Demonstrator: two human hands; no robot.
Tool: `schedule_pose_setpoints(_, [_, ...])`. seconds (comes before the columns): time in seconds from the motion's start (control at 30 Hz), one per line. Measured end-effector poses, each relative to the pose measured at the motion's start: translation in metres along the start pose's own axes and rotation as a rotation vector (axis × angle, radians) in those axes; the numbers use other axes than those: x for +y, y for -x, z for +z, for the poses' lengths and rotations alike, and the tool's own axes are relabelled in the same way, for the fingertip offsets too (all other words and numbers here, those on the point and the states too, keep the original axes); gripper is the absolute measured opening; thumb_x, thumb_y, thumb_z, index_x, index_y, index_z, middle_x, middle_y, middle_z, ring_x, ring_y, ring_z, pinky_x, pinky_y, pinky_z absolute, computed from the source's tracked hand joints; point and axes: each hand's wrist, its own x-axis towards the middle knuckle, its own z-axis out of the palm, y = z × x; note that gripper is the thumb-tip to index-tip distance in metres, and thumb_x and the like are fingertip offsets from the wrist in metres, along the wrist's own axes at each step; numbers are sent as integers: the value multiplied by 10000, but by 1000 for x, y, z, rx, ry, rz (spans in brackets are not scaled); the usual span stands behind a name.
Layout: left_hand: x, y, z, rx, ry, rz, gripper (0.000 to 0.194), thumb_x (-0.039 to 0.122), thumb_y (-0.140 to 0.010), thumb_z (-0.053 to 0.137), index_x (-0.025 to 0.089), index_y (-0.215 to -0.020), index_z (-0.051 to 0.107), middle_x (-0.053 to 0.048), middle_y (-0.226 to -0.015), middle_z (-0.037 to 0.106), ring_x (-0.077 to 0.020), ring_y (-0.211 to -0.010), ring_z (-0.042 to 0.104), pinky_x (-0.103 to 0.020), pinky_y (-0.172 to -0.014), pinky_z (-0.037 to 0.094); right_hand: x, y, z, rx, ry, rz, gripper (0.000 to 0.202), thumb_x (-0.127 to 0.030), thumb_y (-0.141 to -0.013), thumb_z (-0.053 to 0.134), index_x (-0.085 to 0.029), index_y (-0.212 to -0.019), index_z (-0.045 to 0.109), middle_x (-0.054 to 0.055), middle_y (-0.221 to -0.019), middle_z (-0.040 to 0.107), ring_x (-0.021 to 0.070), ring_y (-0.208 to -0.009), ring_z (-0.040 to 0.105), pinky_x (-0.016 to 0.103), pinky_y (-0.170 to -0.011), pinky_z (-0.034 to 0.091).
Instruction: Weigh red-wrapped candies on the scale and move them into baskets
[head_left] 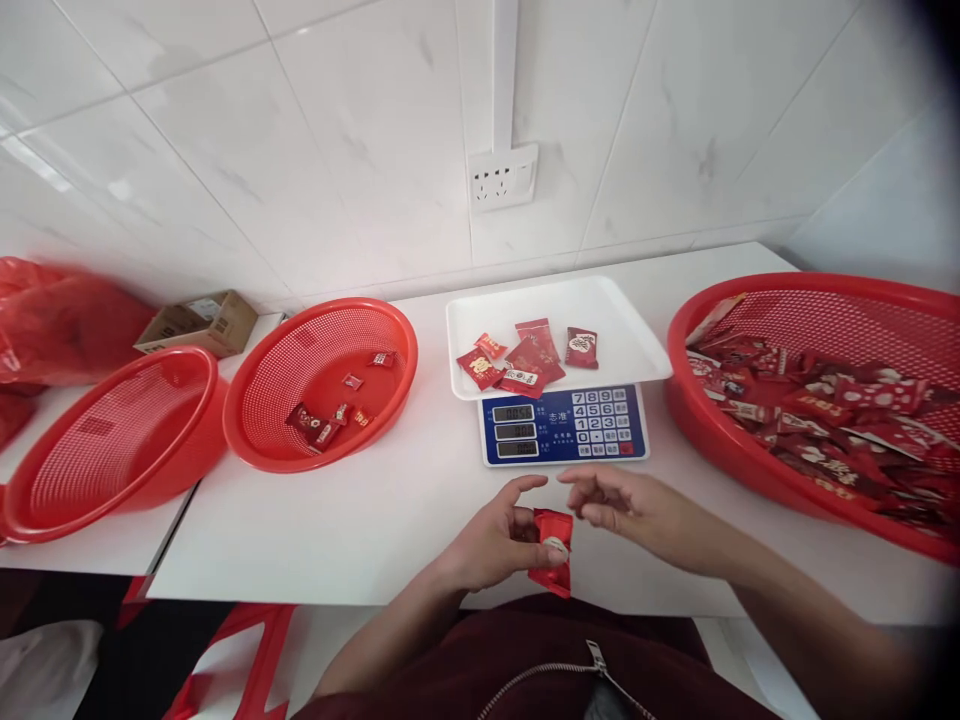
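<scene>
My left hand is closed on a red wrapped candy, thumb across its pale round label, just above the table's front part. Opposite it, my right hand hovers with loosely bent fingers and nothing visible in them. Both hands are in front of a blue-faced digital scale. On top of the scale lies a white tray with several red packets, most clustered at its left, and a separate dark red packet further right.
At right a large red basket holds many red packets. Left of the scale, another red basket has several small packets inside. Further left are a third red basket, a cardboard box and a red plastic bag. A wall socket is behind.
</scene>
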Motion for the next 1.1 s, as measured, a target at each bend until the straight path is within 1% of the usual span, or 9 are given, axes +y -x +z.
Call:
schedule_pose_setpoints(0.17, [4, -8, 12, -101, -280, -49, 1077, 208, -657, 755, 303, -1459, 42, 51, -709, 594, -112, -646, 561, -267, -653, 434, 26, 12, 34, -72, -188, 21, 353, -516, -815, 544, -192, -956, 543, 24, -857, 588, 171, -761, 541, 312, -702, 449])
schedule_pose_setpoints(0.3, [7, -9, 19, -51, -507, 23, 922, 312, -700, 723, 296, -1446, 181, 56, -695, 592, -121, -653, 568, -274, -674, 461, 27, 5, 30, -37, -253, 43, 320, -505, -773, 610, -199, -799, 521, -7, -747, 556, 156, -690, 511, 291, -653, 417])
schedule_pose_setpoints(0.43, [16, -11, 5, 325, -821, 393, 591, 403, -824, 576, 256, -1357, 366, -54, -985, 644, -176, -865, 608, -339, -801, 487, 42, 0, 23, -25, -504, 21, 357, -529, -755, 629, -204, -797, 487, -29, -662, 529, 133, -609, 491, 286, -612, 399])
schedule_pose_setpoints(0.5, [28, -14, -8, 574, -1016, 605, 581, 425, -851, 530, 239, -1363, 330, -117, -1203, 571, -231, -1108, 538, -407, -934, 433, 52, -1, 21, -31, -573, 26, 339, -495, -758, 650, -197, -804, 495, -38, -655, 523, 114, -591, 470, 275, -608, 383])
schedule_pose_setpoints(0.57, [43, -18, -20, 711, -1207, 691, 628, 468, -859, 500, 222, -1388, 266, -149, -1327, 484, -271, -1270, 407, -460, -1018, 355, 62, -1, 19, -94, -596, 47, 319, -460, -758, 670, -188, -800, 509, -30, -678, 543, 111, -606, 480, 271, -614, 375])
schedule_pose_setpoints(0.77, [86, -43, -33, 759, -1603, 375, 796, 649, -819, 402, 215, -1444, 167, -144, -1462, 326, -364, -1391, 114, -576, -1086, 141, 75, -3, 14, -157, -729, 44, 355, -472, -715, 712, -179, -790, 525, -17, -693, 557, 110, -617, 477, 263, -609, 351])
schedule_pose_setpoints(0.9, [105, -65, -30, 714, -1691, 240, 794, 669, -836, 310, 196, -1456, 158, -178, -1463, 303, -364, -1379, 163, -573, -1073, 152, 77, -5, 13, -175, -753, 33, 359, -471, -716, 713, -177, -799, 525, -15, -693, 547, 109, -615, 462, 259, -598, 325])
schedule_pose_setpoints(1.0, [116, -79, -28, 651, -1705, 221, 787, 664, -846, 284, 198, -1461, 127, -191, -1430, 341, -333, -1360, 235, -556, -1072, 168, 77, -5, 13, -176, -713, 4, 347, -477, -734, 693, -177, -804, 532, -13, -699, 540, 112, -615, 447, 260, -592, 308])
schedule_pose_setpoints(1.1, [126, -90, -25, 612, -1695, 208, 798, 679, -839, 270, 211, -1465, 106, -192, -1450, 307, -336, -1377, 185, -568, -1079, 131, 76, -5, 13, -177, -681, -20, 340, -483, -749, 673, -177, -807, 535, -14, -697, 542, 117, -621, 443, 261, -599, 307])
